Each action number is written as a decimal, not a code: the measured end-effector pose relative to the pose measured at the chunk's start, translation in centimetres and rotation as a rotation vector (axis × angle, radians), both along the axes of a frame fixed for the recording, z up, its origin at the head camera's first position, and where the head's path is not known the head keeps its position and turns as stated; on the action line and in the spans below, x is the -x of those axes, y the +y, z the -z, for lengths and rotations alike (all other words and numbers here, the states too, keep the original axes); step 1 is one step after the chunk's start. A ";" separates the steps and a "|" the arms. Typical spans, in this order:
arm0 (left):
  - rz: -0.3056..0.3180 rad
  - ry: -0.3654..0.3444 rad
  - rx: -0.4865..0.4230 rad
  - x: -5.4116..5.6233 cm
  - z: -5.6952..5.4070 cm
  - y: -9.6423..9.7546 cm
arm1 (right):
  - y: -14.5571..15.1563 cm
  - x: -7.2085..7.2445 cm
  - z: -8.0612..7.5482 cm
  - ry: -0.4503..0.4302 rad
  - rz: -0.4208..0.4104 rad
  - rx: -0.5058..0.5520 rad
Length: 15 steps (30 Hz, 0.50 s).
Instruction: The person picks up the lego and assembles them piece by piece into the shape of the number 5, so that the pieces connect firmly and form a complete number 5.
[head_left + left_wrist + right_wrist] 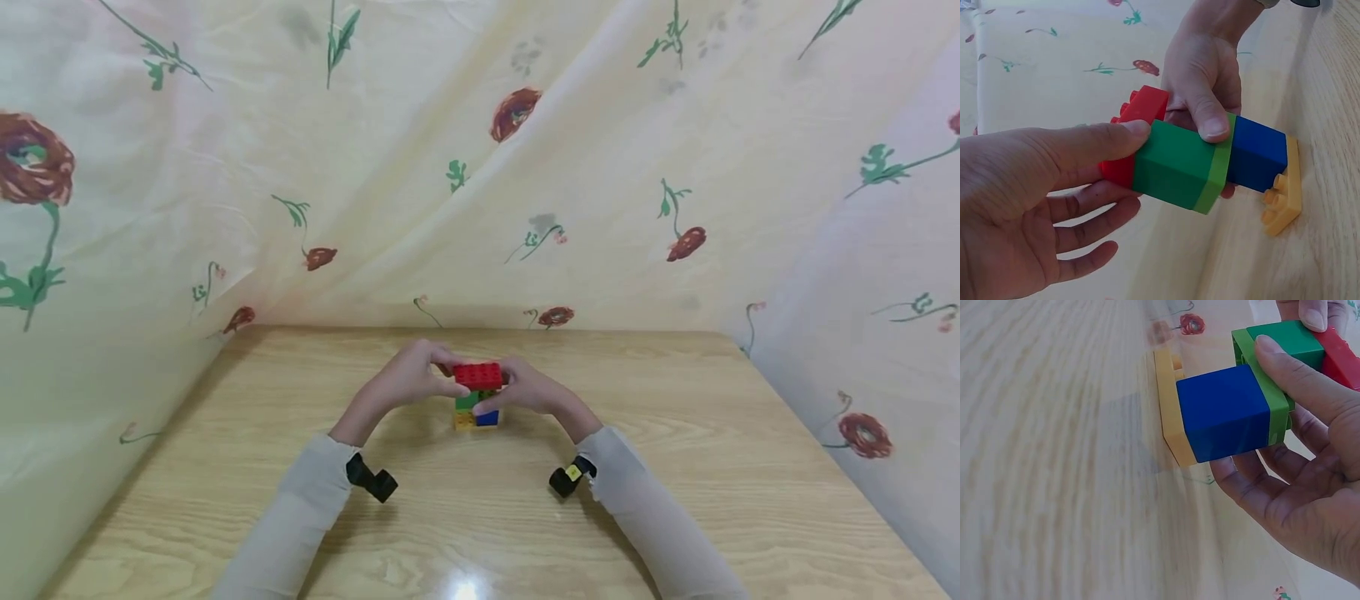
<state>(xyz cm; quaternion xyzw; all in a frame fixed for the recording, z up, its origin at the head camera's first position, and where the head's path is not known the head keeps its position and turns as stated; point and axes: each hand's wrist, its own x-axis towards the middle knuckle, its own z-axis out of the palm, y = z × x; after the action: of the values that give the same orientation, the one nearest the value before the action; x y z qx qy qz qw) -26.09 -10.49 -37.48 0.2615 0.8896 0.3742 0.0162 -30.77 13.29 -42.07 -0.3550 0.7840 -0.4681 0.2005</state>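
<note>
A stack of toy building bricks stands on the wooden table between both hands. At its bottom lies a flat yellow brick with bare studs on one side. Above come a blue brick, a thin light green brick, a dark green brick and, on top, a red brick. My left hand pinches the red brick, its thumb reaching the dark green one's edge. With thumb in front and fingers behind, my right hand grips the stack at the light green brick.
The wooden table extends around the stack. Flower-printed cloth hangs behind it and along both sides. A black wrist camera sits on the left wrist, and another camera on the right.
</note>
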 end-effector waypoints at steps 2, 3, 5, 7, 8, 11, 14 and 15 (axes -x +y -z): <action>-0.006 0.000 0.013 -0.1 -0.1 0.0 | 0.0 0.0 -0.1 -0.001 -0.004 -0.001; -0.006 -0.002 0.014 -0.1 -0.1 0.0 | -0.1 0.0 -0.1 -0.001 -0.002 -0.004; -0.008 -0.008 0.011 -0.1 -0.2 -0.1 | -0.1 0.1 -0.1 -0.004 -0.001 -0.003; -0.010 -0.012 0.004 0.0 -0.2 -0.1 | -0.2 0.1 -0.2 -0.005 0.005 -0.003; -0.010 -0.014 -0.001 0.0 -0.2 -0.1 | -0.2 0.1 -0.2 -0.006 0.010 -0.002; -0.007 -0.012 -0.005 0.1 -0.2 -0.1 | -0.1 0.0 -0.2 -0.012 0.016 0.004; -0.005 -0.009 -0.007 0.1 -0.1 0.0 | -0.1 -0.1 -0.2 -0.011 0.018 0.009; -0.004 -0.007 -0.006 0.1 0.0 0.0 | 0.0 -0.1 -0.1 -0.010 0.018 0.009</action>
<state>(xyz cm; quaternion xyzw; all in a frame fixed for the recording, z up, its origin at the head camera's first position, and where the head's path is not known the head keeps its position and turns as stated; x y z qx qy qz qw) -26.17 -10.50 -37.45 0.2585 0.8888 0.3780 0.0178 -30.65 13.26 -41.95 -0.3467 0.7839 -0.4752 0.1986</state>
